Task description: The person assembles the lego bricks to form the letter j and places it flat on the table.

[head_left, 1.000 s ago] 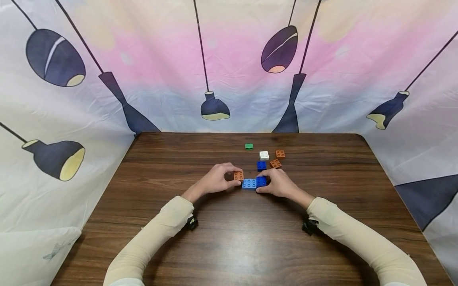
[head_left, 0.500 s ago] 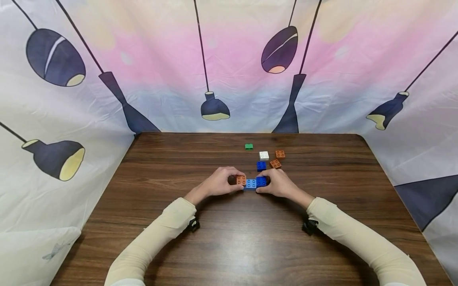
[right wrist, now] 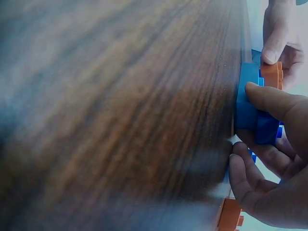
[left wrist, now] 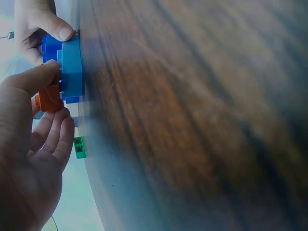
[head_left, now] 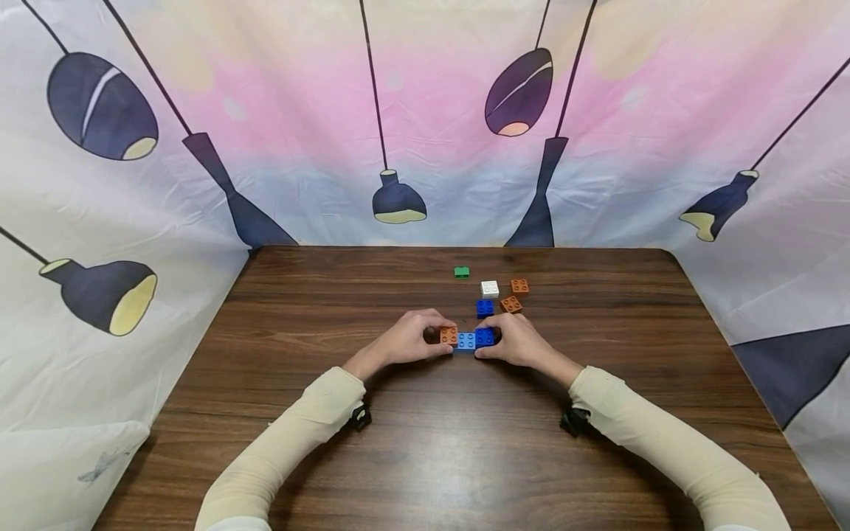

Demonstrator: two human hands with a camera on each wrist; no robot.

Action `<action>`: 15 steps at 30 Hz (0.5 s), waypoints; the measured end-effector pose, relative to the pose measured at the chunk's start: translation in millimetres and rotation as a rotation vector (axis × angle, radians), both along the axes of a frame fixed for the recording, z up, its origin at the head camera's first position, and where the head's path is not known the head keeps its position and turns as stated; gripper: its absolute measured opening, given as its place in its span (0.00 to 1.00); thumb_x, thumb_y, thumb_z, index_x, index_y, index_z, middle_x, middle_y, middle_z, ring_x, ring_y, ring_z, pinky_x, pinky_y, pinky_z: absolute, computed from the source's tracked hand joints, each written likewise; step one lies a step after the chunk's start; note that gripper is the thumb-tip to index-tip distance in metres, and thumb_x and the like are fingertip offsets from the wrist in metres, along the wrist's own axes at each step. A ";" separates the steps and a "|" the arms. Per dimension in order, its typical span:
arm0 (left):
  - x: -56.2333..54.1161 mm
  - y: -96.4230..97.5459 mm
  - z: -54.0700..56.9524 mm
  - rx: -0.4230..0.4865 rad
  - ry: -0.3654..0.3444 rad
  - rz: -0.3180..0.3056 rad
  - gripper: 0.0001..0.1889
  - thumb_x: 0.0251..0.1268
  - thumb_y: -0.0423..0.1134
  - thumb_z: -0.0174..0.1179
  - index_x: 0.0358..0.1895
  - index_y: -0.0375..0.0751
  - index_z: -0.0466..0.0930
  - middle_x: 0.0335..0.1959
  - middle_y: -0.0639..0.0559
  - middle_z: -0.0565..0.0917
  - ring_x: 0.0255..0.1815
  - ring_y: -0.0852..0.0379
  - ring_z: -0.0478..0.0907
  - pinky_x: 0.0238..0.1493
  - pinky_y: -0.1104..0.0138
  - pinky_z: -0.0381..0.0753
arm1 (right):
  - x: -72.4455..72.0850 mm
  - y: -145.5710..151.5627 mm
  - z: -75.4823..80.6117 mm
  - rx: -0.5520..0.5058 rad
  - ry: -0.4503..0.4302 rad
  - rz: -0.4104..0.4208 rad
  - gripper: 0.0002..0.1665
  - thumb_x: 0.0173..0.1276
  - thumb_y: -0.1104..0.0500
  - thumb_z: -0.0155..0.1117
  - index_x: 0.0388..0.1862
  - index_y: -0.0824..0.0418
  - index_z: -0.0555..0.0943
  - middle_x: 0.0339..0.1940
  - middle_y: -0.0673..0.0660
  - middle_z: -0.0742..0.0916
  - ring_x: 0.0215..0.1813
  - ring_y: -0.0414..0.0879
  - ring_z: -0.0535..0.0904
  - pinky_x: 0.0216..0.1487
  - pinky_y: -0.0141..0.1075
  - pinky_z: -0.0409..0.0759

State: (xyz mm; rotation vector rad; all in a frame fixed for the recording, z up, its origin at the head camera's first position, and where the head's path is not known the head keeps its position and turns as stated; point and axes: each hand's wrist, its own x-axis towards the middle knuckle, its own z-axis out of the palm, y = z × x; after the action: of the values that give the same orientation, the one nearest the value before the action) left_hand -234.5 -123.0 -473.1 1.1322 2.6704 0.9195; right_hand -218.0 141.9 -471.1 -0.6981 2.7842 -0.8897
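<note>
A light blue building brick [head_left: 466,341] lies on the wooden table between both hands. My left hand [head_left: 413,338] pinches an orange brick [head_left: 448,335] between thumb and fingers, over the left end of the light blue one. In the left wrist view a few light blue studs show beside the orange brick [left wrist: 49,98]; whether it is fully seated I cannot tell. My right hand [head_left: 521,341] grips a dark blue brick [head_left: 485,337] on the right end. Its thumb rests against the side of the light blue brick [right wrist: 247,108] in the right wrist view.
Just behind the hands lies another dark blue brick [head_left: 485,307]. Near it are a white brick [head_left: 489,288], an orange brick [head_left: 511,304] and a second orange one [head_left: 519,285]. A green brick [head_left: 462,272] lies farther back. A printed cloth [head_left: 451,184] hangs behind the table.
My left hand has moved right and slightly nearer, bringing the orange brick from beside the light blue brick's left end to over it. The right hand has stayed in place.
</note>
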 end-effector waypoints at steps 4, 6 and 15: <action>0.2 -0.1 0.3 0.000 -0.012 0.001 0.25 0.68 0.50 0.68 0.63 0.42 0.83 0.49 0.54 0.84 0.42 0.63 0.79 0.42 0.66 0.80 | 0.4 -0.2 0.4 0.001 -0.001 0.001 0.22 0.59 0.50 0.81 0.51 0.57 0.88 0.47 0.55 0.90 0.43 0.44 0.82 0.43 0.41 0.80; -0.2 -0.1 0.7 -0.003 -0.018 0.000 0.25 0.68 0.50 0.68 0.63 0.42 0.83 0.48 0.54 0.84 0.42 0.63 0.79 0.42 0.67 0.79 | 0.5 -0.3 0.4 0.001 0.001 0.001 0.22 0.59 0.50 0.81 0.51 0.57 0.88 0.47 0.55 0.90 0.43 0.44 0.83 0.43 0.41 0.80; -2.6 -0.7 2.6 -0.024 -0.043 -0.002 0.26 0.68 0.51 0.68 0.65 0.43 0.82 0.46 0.55 0.83 0.40 0.62 0.77 0.41 0.66 0.76 | 1.0 -0.6 0.6 -0.001 0.013 -0.001 0.23 0.59 0.51 0.81 0.51 0.58 0.88 0.49 0.56 0.90 0.47 0.47 0.84 0.46 0.43 0.82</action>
State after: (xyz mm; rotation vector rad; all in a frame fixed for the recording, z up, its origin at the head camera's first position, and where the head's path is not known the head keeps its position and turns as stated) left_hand -237.1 -123.6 -470.4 1.0965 2.6385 0.8986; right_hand -217.1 141.3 -470.6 -0.7054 2.7953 -0.8895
